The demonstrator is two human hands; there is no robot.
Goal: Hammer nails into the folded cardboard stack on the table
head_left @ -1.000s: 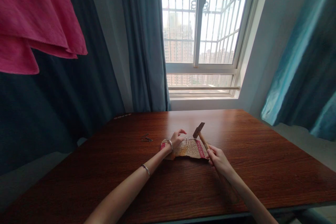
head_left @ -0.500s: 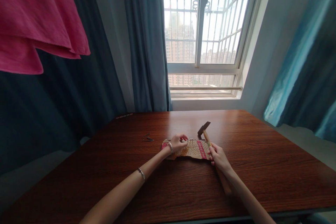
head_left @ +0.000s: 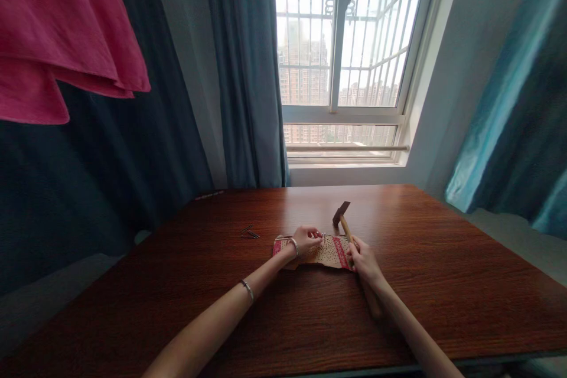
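Observation:
A wooden-handled hammer (head_left: 346, 228) is in my right hand (head_left: 365, 260), gripped partway along the handle, with its dark head raised above the far side of a board (head_left: 330, 256). The board has a dotted pattern with red bands and lies flat on the table. Over its far edge, my left hand (head_left: 305, 238) is closed in a pinch at a thin upright nail (head_left: 325, 237); the fingertips partly hide that spot. My left forearm and hand cover the board's left part. Several loose nails (head_left: 250, 233) lie to the left of the board.
The brown wooden table (head_left: 266, 319) runs back to a barred window (head_left: 336, 71). Blue curtains (head_left: 248, 82) hang on both sides, and a pink cloth (head_left: 66, 29) hangs at upper left. A small pale strip (head_left: 209, 195) lies at the table's back left edge.
My left hand has shifted slightly right along the board toward the upright nails, its fingers now closer to them. The hammer and my right hand have moved a little left.

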